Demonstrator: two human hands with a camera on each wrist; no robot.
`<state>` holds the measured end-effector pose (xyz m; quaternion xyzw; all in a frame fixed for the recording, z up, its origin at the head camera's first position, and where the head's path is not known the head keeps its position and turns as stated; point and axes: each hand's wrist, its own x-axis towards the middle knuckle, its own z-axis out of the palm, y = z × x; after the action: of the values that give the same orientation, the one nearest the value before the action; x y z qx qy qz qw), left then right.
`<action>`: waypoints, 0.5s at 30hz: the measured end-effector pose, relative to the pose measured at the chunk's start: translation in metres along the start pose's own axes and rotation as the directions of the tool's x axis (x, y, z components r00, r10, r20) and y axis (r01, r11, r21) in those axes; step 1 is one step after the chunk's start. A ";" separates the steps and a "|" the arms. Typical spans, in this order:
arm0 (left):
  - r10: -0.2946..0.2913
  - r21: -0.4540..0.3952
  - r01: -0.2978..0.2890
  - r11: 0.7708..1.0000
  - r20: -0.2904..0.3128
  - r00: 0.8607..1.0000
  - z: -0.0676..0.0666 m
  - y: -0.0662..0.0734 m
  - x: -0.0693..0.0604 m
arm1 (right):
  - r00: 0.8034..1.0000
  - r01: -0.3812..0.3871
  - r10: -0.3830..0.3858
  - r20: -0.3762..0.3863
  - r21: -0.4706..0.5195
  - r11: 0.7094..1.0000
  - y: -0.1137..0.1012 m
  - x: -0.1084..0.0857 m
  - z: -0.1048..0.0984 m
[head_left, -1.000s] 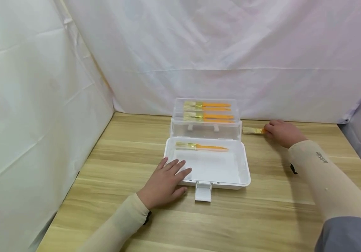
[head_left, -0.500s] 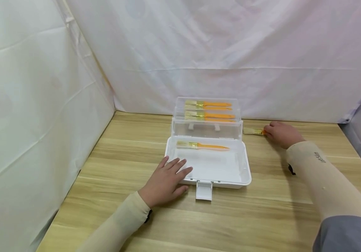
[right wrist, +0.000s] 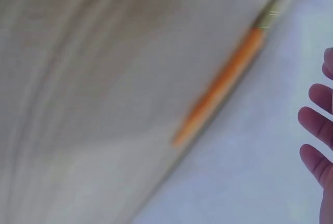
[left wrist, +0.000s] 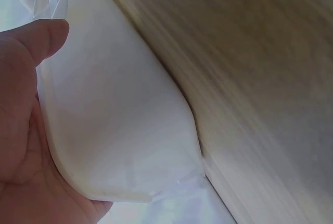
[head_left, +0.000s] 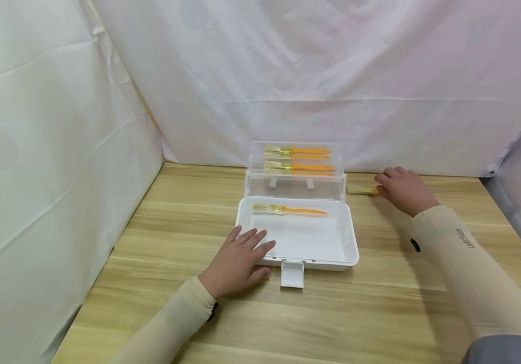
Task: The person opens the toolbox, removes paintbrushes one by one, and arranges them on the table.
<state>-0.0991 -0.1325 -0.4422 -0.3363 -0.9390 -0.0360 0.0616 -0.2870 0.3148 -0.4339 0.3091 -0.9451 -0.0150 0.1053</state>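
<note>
Brush (head_left: 362,190): flat on the table (head_left: 356,323), right of centre in the head view, bristles pointing left toward the box (head_left: 305,242); the right wrist view has it blurred, slanting from mid-frame to the top right.
Right hand (head_left: 407,192): over the handle end, back of the hand uppermost; from its wrist I see the fingers (right wrist: 316,122) at the right edge, a little spread and clear of the handle, gripping nothing in sight.
Left hand (head_left: 237,265): at the box's near left corner, fingers fanned and fairly straight over the rim, thumb just by the front wall; well apart from the other hand.
Left sleeve (head_left: 169,318): beige, slanting up from the bottom edge, left of centre.
Right sleeve (head_left: 474,275): beige too, stretched from the bottom right corner, farther out.
Box contents: a second brush (head_left: 294,211) along the far side.
Lid (head_left: 292,191): clear, tipped back behind the box, other brushes (head_left: 308,167) showing in it.
Latch (head_left: 292,276): sticking out at front.
Table: pale wood, streaky grain.
Back cloth (head_left: 305,60): white, creased, filling the upper frame.
Left cloth (head_left: 46,131): white, down the left side.
</note>
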 end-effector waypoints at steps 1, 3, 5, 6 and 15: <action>0.000 -0.001 0.000 1.000 -0.001 1.000 0.000 0.000 0.000 | 1.000 0.005 -0.005 -0.021 -0.010 1.000 -0.003 -0.001 -0.005; 0.003 0.000 -0.003 1.000 -0.003 1.000 0.001 0.000 0.000 | 0.998 0.005 -0.006 -0.056 -0.018 1.000 -0.009 -0.002 -0.013; 0.008 0.001 -0.008 1.000 -0.008 1.000 0.000 0.000 0.000 | 0.997 0.007 -0.009 -0.080 -0.021 1.000 -0.015 -0.003 -0.022; 0.010 0.001 -0.010 1.000 -0.009 1.000 0.000 0.000 0.000 | 0.996 0.008 -0.010 -0.090 -0.021 1.000 -0.017 -0.004 -0.026; 0.015 -0.009 -0.016 1.000 -0.028 0.999 0.000 -0.001 -0.001 | 0.971 0.087 -0.084 -0.222 0.001 0.996 -0.053 -0.012 -0.062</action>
<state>-0.0991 -0.1333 -0.4419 -0.3433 -0.9353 -0.0444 0.0733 -0.2337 0.2812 -0.3808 0.3498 -0.9133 0.0201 0.2076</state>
